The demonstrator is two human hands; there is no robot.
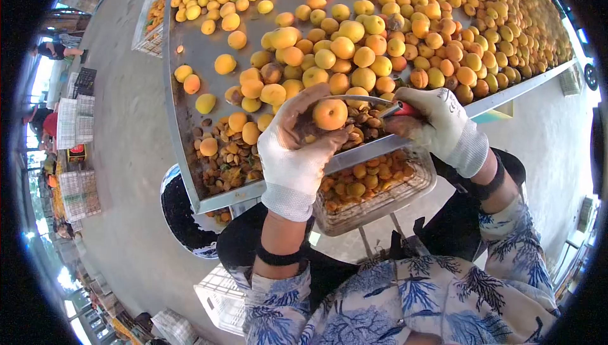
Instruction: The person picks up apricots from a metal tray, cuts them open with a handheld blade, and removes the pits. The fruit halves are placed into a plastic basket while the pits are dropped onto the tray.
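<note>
My left hand [292,148], in a white glove stained brown at the fingers, is closed around an orange apricot [330,115]. In my gloved right hand [438,124] is a red-handled knife [406,110], its thin curved blade reaching left along the upper side of the apricot. Both hands are over the near edge of a metal table [218,202]. Brown pits [360,127] lie just beyond and between my hands. Many whole apricots [342,47] spread across the table behind them.
Below the table edge, a plastic basket [345,226] holds split apricots. A dark bucket [180,218] stands under the table's left corner, and a white crate [221,294] is on the floor. Stacked crates [76,120] and people line the far left.
</note>
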